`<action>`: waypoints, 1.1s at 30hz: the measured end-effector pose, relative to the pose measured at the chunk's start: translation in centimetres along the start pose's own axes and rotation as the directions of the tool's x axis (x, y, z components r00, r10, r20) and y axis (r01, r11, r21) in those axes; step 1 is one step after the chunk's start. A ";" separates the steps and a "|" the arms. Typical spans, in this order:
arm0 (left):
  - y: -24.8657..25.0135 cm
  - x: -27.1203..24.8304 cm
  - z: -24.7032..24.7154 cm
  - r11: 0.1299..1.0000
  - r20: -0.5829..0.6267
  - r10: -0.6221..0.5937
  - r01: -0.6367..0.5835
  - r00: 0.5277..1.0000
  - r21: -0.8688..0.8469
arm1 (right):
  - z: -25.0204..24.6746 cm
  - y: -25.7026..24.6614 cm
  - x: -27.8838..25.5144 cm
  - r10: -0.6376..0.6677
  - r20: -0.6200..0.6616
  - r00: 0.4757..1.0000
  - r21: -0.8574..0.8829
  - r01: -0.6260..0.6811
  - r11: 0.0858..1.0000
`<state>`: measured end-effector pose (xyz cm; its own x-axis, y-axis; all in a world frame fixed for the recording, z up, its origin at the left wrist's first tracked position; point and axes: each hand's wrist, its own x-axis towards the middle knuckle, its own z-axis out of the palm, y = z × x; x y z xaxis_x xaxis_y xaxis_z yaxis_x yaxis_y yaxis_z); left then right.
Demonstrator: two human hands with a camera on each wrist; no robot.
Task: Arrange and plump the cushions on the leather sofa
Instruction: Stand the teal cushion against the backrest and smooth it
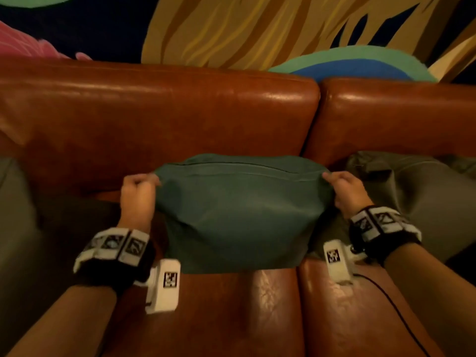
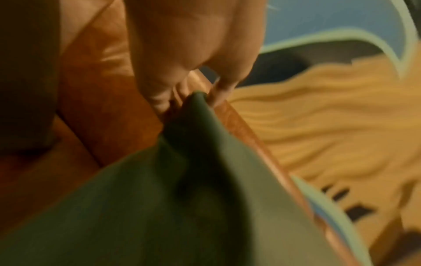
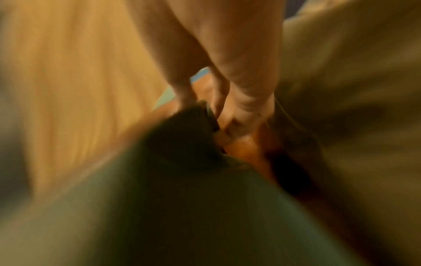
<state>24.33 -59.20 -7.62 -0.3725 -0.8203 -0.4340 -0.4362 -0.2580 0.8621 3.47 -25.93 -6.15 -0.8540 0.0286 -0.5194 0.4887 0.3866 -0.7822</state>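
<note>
A teal green cushion stands on the brown leather sofa, in front of the gap between the two back cushions. Its zip seam runs along the top. My left hand pinches its upper left corner, and my right hand pinches its upper right corner. In the left wrist view my fingers close on the cushion's pointed corner. The right wrist view is blurred, but my fingers grip the dark green corner there.
An olive grey cushion lies on the seat at the right, close to my right wrist. Another grey-green cushion shows at the left edge. A painted mural wall rises behind the sofa back. A black cable trails over the right seat.
</note>
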 end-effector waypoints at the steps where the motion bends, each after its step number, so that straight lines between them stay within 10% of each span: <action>1: 0.8 0.7 0.0 0.991 0.024 -0.102 0.104 0.994 -0.086 | 0.0 -0.7 0.0 0.085 0.049 0.995 0.104 -0.090 0.991; 3: 2.3 1.2 -0.1 0.974 0.102 -0.183 0.194 0.978 -0.117 | -0.3 -1.9 -0.3 0.115 0.130 0.985 0.172 -0.137 0.975; 8: 5.0 -0.7 -1.4 0.985 0.031 0.172 -0.172 0.985 0.022 | -2.6 -2.9 -1.5 -0.128 0.074 0.989 0.303 0.100 0.948; 13: 1.8 -0.8 -2.1 0.999 0.088 -0.009 0.012 0.996 -0.039 | -2.3 -1.1 -2.2 0.029 0.322 0.946 0.376 -0.155 0.914; 19: 4.0 -1.7 -3.4 0.886 -0.092 0.426 -0.394 0.900 0.246 | -2.6 -3.3 -3.5 -0.138 0.061 0.989 0.402 0.102 0.910; 29: 3.4 -1.9 -1.6 0.890 -0.020 0.261 -0.233 0.965 0.392 | -3.9 -1.3 -1.1 -0.035 -0.070 0.997 0.034 0.038 0.999; 33: 3.7 -3.3 0.0 0.990 -0.057 0.126 -0.129 0.990 -0.059 | -3.0 -1.1 -2.1 -0.010 -0.113 0.994 0.306 0.044 0.951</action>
<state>23.96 -57.49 -2.97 -0.3772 -0.8740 -0.3064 -0.3354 -0.1795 0.9248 4.16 -23.67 -3.18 -0.8733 0.1286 -0.4699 0.4819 0.0868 -0.8719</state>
